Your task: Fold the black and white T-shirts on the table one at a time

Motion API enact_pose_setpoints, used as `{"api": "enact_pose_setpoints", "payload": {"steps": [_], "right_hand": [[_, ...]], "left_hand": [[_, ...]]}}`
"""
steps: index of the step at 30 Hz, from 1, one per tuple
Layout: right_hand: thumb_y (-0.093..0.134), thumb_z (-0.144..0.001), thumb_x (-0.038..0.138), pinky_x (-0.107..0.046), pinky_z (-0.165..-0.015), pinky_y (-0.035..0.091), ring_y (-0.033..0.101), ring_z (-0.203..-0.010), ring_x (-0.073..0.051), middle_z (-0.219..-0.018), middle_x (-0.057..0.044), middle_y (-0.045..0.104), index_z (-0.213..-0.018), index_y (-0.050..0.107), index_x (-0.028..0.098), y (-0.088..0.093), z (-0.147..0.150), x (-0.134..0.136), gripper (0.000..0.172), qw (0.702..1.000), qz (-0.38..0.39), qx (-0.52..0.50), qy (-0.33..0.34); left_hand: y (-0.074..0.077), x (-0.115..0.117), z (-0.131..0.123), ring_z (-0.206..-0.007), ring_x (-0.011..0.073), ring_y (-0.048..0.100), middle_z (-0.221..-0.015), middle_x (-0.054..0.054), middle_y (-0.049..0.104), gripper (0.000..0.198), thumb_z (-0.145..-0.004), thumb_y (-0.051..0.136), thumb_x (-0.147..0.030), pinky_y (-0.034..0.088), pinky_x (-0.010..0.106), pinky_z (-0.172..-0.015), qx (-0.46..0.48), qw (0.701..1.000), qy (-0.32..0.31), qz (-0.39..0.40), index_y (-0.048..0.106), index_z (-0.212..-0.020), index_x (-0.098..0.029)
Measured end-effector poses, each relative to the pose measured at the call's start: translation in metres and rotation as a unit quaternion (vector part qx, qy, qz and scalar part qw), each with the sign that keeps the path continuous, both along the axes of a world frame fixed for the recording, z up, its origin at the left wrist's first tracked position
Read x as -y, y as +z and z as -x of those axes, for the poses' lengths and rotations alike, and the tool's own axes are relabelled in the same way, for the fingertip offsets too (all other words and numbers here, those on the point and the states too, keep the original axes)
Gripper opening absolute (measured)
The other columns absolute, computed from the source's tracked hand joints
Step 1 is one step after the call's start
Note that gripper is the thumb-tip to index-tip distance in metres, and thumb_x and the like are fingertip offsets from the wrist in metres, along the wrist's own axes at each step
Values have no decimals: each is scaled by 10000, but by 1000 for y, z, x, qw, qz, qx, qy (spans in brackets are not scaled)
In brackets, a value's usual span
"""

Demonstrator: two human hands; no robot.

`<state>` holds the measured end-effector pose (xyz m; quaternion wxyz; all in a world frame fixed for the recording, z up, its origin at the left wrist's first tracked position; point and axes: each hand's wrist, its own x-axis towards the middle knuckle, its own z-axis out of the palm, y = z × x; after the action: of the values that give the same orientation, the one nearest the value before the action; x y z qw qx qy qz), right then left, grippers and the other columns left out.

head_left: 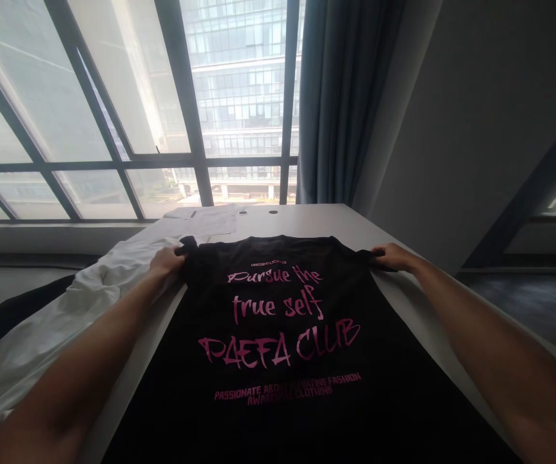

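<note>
Black fabric T-shirt with pink printed lettering (278, 306) spread out between the hands, over smooth white table (326, 220). Left hand (167, 260) grips one sleeve, right hand (396, 256) pinches the other; hands well apart. Crumpled white cloth (113, 261) on table, beside left hand and reaching past it. Two round holes (273, 212) in tabletop, beyond and between the hands. Dark-framed glass window (239, 96) ahead of and left of hands, pale high-rise visible outside. Blue-grey pleated curtain (333, 103) beyond right hand, plain grey wall (480, 129) right of that. Dark shape left of cloth, can't tell what.
</note>
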<state>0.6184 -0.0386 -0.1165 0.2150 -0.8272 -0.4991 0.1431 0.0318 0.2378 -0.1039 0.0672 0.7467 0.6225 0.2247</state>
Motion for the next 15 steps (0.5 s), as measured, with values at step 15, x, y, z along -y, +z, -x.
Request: {"api": "enact_pose_setpoints", "payload": {"steps": [15], "right_hand": [[602,-753,88,-388,-775,528,710,-840,-254,-1014,-178,738,-976,752,177,17,-19,28,284,924,1,-368,-101]], "left_hand": [[10,7,78,-704,189,632,-728,36,635,138,-712,678,-190,542,275,-599,173,979,105,24,627,-820,-122]]}}
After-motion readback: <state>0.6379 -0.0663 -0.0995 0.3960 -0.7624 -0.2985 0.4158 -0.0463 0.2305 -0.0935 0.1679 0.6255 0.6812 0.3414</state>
